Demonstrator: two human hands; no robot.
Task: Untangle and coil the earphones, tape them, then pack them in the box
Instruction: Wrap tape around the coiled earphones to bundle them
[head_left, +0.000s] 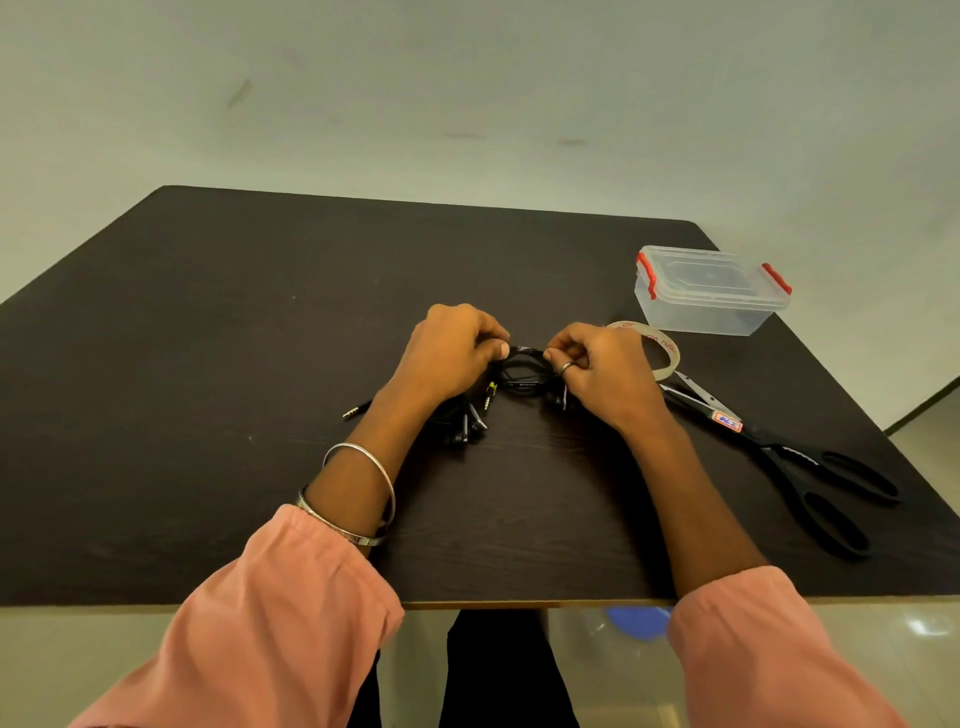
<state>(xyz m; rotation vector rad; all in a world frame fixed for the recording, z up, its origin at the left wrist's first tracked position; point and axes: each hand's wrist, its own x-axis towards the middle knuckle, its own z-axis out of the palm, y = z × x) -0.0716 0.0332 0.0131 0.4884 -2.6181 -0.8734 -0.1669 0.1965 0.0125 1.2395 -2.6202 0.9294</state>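
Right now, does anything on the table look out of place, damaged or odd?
Nothing stands out. Both hands, left hand and right hand, pinch the coiled earphones; the box is shut and upright, with tape roll and scissors lying flat beside it.

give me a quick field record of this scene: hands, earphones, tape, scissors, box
left hand: pinches the left side of the coiled earphones
right hand: pinches the coil's right side
other earphones: loose black bundle on the table, by the left wrist
tape roll: on the table, partly hidden behind the right hand
scissors: lying right of the right forearm
box: clear, red clips, lid on, far right
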